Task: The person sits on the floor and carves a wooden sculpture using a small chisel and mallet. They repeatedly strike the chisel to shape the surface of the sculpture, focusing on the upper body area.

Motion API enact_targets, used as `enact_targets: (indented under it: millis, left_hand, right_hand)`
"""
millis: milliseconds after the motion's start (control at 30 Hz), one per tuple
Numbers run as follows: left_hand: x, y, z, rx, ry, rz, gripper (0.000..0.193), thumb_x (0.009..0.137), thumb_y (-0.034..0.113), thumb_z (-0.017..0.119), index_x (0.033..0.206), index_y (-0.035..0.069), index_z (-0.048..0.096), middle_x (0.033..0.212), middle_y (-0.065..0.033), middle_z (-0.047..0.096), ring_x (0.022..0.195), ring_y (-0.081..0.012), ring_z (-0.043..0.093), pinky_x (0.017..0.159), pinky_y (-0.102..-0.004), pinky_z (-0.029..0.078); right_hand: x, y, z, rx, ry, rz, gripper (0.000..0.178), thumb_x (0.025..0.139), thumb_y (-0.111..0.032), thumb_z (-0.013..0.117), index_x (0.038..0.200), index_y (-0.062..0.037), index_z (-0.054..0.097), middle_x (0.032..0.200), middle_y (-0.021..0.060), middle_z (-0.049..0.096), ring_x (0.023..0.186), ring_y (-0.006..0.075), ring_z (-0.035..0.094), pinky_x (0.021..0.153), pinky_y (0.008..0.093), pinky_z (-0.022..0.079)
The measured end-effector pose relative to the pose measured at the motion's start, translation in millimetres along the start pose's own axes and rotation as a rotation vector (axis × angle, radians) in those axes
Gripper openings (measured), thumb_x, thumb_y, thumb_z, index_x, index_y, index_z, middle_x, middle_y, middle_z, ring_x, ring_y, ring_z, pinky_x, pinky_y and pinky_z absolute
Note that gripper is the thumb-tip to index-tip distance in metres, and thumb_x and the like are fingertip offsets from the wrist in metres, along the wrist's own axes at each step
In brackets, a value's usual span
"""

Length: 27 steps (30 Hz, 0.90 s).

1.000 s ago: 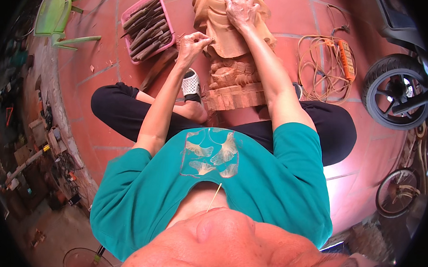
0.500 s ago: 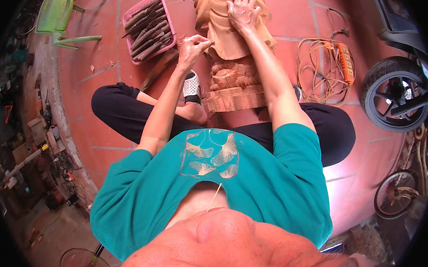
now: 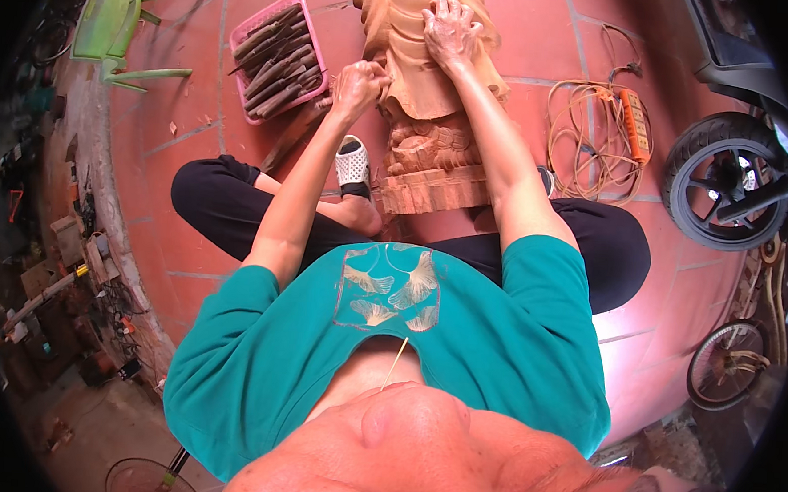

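Observation:
A carved wooden statue point(image 3: 425, 69) with draped folds lies between my legs, its rough block base point(image 3: 434, 190) toward me. My right hand point(image 3: 451, 37) rests on top of the folds, fingers apart and slightly bent against the wood. At the carving's left edge, my left hand point(image 3: 360, 86) is closed, with the fingers curled in. Whatever it may hold is hidden by the fingers. I cannot tell whether the left fingertips touch the wood.
A pink basket point(image 3: 236, 37) of wood-handled tools point(image 3: 281, 62) stands left of the carving, near a wooden piece point(image 3: 295, 136). To the right lie an orange power strip point(image 3: 634, 125) and coiled cord point(image 3: 585, 176). A motorbike wheel point(image 3: 727, 179) and a green chair point(image 3: 105, 21) flank the floor.
My left hand has turned, and its fingers are more tucked in than before. The right hand stays on the carving with its fingers bent more. The whole view has shifted slightly.

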<state>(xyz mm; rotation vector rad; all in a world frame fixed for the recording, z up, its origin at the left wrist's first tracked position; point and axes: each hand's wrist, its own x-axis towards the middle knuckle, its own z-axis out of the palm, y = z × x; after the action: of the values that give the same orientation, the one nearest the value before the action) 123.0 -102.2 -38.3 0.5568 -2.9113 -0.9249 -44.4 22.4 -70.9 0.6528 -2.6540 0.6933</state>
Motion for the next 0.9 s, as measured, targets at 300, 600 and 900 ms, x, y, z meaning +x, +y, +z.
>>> enact_targets:
  millis: [300,600,900]
  left_hand:
    - [24.4,-10.6,19.9,-0.05,0.271,-0.007,0.021,0.075,0.028,0.075,0.083,0.008,0.074,0.08,-0.0128,0.065,0.076,-0.0259,0.063,0.07,-0.039,0.049]
    - [6.0,-37.3,26.2,-0.353,0.146,-0.081,0.012,0.081,0.013,0.073,0.091,0.006,0.075,0.065,0.0007,0.062,0.056,-0.006,0.053,0.054,-0.0248,0.045]
    - [52.7,-55.1,23.4,-0.437,0.452,-0.11,0.014,0.083,0.015,0.071,0.095,0.008,0.073,0.07,0.0023,0.063,0.058,-0.0054,0.053,0.047,-0.0252,0.049]
  right_hand:
    - [2.0,-1.2,1.4,0.062,-0.008,-0.012,0.026,0.093,-0.037,0.056,0.109,-0.0179,0.063,0.118,0.0016,0.058,0.115,0.0261,0.048,0.088,0.0521,0.039]
    - [2.9,3.4,2.0,0.059,-0.023,0.001,0.027,0.094,-0.038,0.055,0.11,-0.0179,0.062,0.118,0.0031,0.057,0.116,0.027,0.048,0.088,0.0529,0.039]
    - [1.4,-1.4,-2.2,0.055,-0.02,-0.002,0.027,0.094,-0.036,0.056,0.11,-0.0166,0.061,0.118,0.0041,0.056,0.115,0.0263,0.048,0.088,0.0523,0.038]
